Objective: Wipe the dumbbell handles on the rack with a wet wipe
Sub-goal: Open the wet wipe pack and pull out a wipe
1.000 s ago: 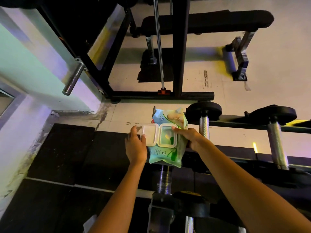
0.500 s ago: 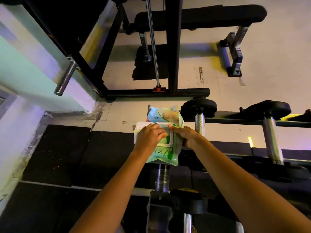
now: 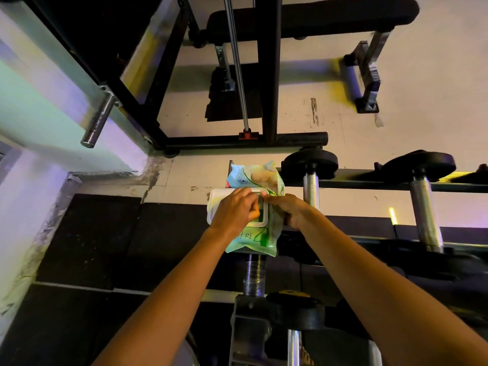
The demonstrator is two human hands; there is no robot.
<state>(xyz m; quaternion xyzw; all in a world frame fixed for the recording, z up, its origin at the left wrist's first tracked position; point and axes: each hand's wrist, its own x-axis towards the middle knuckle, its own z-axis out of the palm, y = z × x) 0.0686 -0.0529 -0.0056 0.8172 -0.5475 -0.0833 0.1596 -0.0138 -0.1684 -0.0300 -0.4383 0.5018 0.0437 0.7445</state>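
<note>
1. The wipes pack [image 3: 253, 237] was gripped by the right hand [image 3: 290, 212], beside a dumbbell handle [image 3: 311, 190].
2. The left hand [image 3: 233, 211] was curled at its opening; a pinched wipe could not be told.

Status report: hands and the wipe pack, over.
Right hand grips wipe pack, lid flipped open. Left hand, fingers at the opening, no wipe visible yet. Dumbbell handles untouched, nothing in the way.

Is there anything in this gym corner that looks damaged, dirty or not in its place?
Yes, but only small wear. The wall base in the corner looks chipped and stained, and the pale floor has dark scuff marks. The wet wipe pack with its open lid is simply in use.
</note>
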